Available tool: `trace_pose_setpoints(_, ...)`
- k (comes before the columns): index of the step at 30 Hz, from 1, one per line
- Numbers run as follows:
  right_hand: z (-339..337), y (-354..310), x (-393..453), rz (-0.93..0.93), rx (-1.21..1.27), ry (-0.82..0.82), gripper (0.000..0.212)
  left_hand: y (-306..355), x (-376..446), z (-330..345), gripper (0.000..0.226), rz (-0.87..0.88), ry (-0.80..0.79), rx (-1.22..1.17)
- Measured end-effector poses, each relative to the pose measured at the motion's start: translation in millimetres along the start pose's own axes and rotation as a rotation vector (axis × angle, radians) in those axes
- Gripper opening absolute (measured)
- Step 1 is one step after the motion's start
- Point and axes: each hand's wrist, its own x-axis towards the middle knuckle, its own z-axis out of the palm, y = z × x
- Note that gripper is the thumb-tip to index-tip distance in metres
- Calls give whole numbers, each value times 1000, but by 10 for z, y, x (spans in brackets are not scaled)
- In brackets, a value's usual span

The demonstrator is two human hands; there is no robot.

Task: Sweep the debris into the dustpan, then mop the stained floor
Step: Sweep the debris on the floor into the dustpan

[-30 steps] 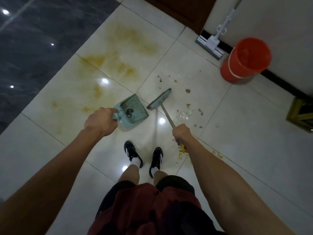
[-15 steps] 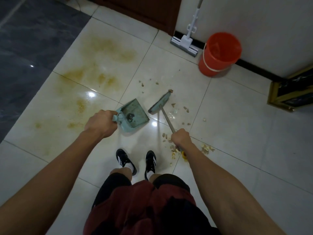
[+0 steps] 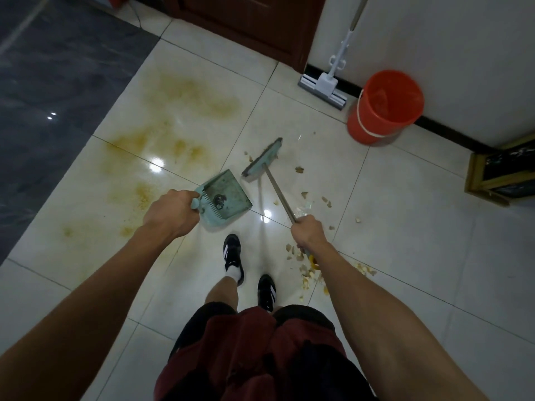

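The left hand (image 3: 170, 214) grips the handle of the pale green plastic dustpan (image 3: 224, 198), fingers curled fully round it. The right hand (image 3: 307, 230) grips the thin metal shaft of the green-headed broom (image 3: 262, 160), whose head lies just beside the dustpan mouth. Scattered beige debris (image 3: 304, 267) lies right of the broom and near the black shoes (image 3: 233, 253). Yellow-brown stains (image 3: 191, 99) mark the glossy white tiled floor (image 3: 405, 227). A white sponge mop (image 3: 324, 85) and orange plastic bucket (image 3: 385, 105) stand against the wall
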Motion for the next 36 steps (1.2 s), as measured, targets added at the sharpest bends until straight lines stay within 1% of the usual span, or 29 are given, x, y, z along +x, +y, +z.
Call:
trace_pose_setpoints(4,160,-565,144,-16,6,-4,40,-329,286,-193,12,-23,-1,-29)
trace_pose_setpoints(10,447,-1303,385,-74,-47,-20,37,-789,540,-438,7,-84,12,-74)
trace_pose_setpoints(15,717,-1738,577,-154,-152,-78,39,-1157,536,-495,18,-151,42,-112)
trace_pose_setpoints(22,1174,-2228,758,-316,-317,-164,35,-1585,331,-486,35,-344,75,-213)
trace_pose_setpoints(29,1595,-2629,939,-421,-447,-229,34,-1898,257,-415,29,-432,86,-209)
trace_pose_setpoints(36,1834,-2815,998,-407,-493,-234,31,-2003,325,-398,24,-443,74,-201)
